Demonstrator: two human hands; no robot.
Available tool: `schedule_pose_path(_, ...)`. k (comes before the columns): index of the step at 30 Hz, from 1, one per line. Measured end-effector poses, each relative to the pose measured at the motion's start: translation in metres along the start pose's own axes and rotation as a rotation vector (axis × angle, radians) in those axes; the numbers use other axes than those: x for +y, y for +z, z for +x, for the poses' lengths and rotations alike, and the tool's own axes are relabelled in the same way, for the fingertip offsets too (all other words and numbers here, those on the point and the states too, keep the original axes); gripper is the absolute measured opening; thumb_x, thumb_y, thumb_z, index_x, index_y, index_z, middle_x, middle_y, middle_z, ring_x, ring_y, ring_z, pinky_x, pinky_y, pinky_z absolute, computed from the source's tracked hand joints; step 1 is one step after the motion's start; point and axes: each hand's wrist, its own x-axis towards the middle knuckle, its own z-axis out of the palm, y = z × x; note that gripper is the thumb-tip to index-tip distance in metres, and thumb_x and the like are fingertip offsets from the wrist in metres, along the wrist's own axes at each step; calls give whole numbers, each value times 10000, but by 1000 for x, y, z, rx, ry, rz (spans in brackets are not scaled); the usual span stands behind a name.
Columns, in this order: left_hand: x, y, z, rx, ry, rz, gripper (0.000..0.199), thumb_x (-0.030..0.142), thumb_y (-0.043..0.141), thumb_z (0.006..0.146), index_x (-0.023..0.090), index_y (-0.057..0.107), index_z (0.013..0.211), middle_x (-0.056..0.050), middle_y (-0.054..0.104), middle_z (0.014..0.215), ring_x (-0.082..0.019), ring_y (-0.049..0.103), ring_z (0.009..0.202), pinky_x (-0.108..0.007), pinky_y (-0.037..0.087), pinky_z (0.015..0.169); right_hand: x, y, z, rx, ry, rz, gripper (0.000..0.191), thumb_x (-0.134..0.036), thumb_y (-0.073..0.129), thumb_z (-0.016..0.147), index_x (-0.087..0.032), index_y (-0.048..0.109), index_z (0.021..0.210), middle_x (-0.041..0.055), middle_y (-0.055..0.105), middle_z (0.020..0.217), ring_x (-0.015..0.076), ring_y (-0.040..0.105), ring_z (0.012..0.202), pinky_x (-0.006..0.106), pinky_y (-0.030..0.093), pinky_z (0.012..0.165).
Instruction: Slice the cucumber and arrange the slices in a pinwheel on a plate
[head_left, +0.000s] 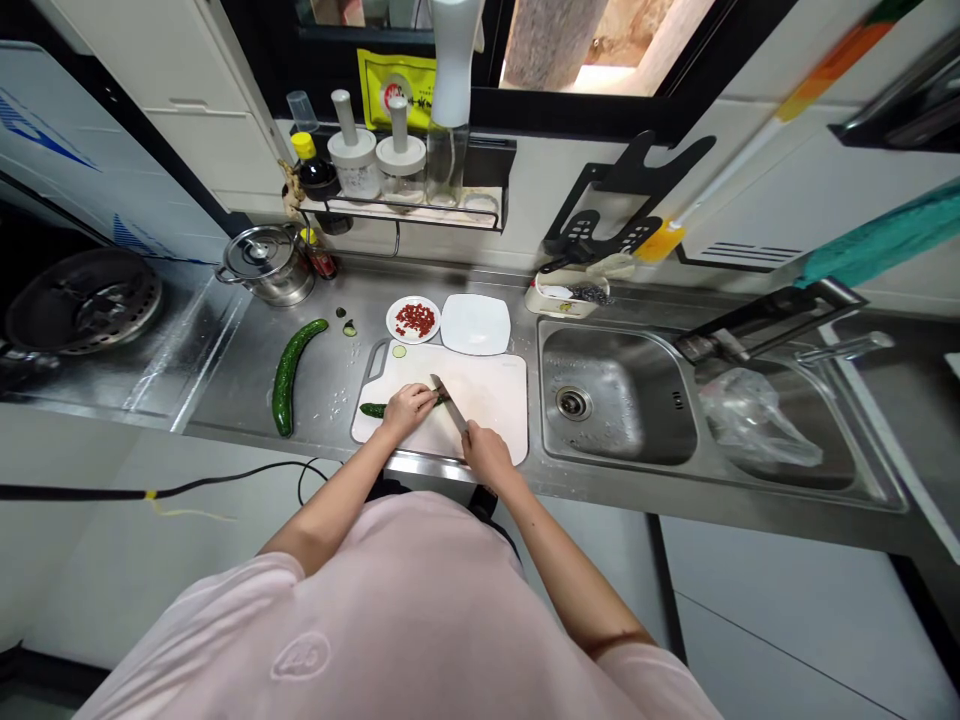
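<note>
On the white cutting board (495,405), my left hand (409,410) presses down on a green cucumber (372,410), its fingers closed over the middle. The cucumber's left end sticks out past my palm. My right hand (486,455) grips the handle of a knife (452,405), with the blade angled up and left across the cucumber's right end, close to my left fingertips. A pale round cucumber slice (399,352) lies at the board's upper left. Another long curved cucumber (287,378) rests on the steel counter to the left.
Behind the board stand a plate of chopped red pieces (392,328) and a square white plate (475,325). Cucumber scraps (349,328) lie nearby. A steel pot (270,268) and a wok (82,300) are left; a sink (622,400) is right. A jar rack (405,208) hangs above.
</note>
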Motion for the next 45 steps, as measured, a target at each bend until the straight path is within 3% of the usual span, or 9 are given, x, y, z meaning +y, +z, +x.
schedule_pose_path(10,2,-3,1,-43,-20,-9,256,326,456,913,250,680,1013,-54,636,975,-154,572,936,-294,453,861,16,8,-10,-8,-43,-26,208,-238,348,930,-177,528,1016,104,657,868,222,629,795,266,319,599)
schedule_pose_path(23,-4,2,2,30,60,-21,220,300,492,900,234,682,991,-43,646,937,-146,576,877,-291,468,815,8,2,6,-18,-73,-16,218,-216,351,936,-165,523,1059,111,652,917,215,626,828,259,355,644)
schedule_pose_path(37,-3,1,2,15,68,-19,226,300,489,903,224,680,995,-49,649,933,-148,579,879,-295,472,812,-7,-4,28,-7,-58,-6,244,-229,341,947,-159,527,1090,123,650,963,224,622,887,270,387,707)
schedule_pose_path(45,-4,1,2,16,51,-29,228,301,487,902,231,681,999,-51,652,941,-154,585,896,-301,473,822,8,2,7,-7,-80,-19,231,-227,358,931,-156,536,1060,118,656,926,227,627,856,264,375,663)
